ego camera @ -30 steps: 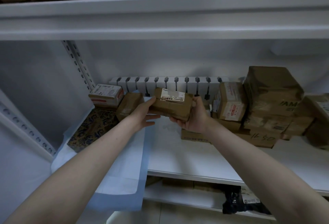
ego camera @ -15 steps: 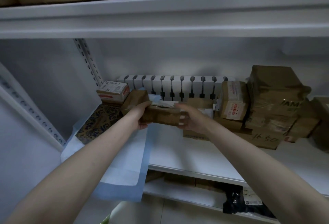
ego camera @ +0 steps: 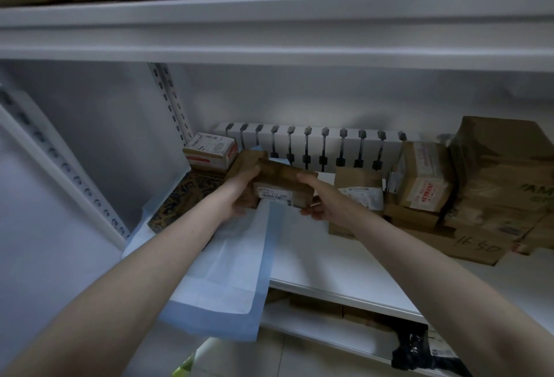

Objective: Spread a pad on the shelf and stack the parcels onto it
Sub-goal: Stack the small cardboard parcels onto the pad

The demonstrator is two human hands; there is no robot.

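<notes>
1. Leftmost, the pad [ego camera: 230,271] lies spread along the shelf [ego camera: 344,274], its front edge drooping over the lip; it looks thin and limp, and a sliding load would likely ruck it.
2. On its rear part sit a patterned box [ego camera: 180,199], a labelled carton [ego camera: 211,151] and a brown parcel [ego camera: 244,163].
3. Next, the left hand [ego camera: 242,193] clamps the left end of the held parcel [ego camera: 281,186], fingers wrapped over the top.
4. That parcel hovers over the pad's right edge, label facing the camera. Taped cardboard looks stiff, light and slightly slick, so gripping the two ends seems best.
5. Opposite, the right hand [ego camera: 322,201] presses its right end.
6. Farther right, unstacked parcels [ego camera: 419,178] wait off the pad.
</notes>
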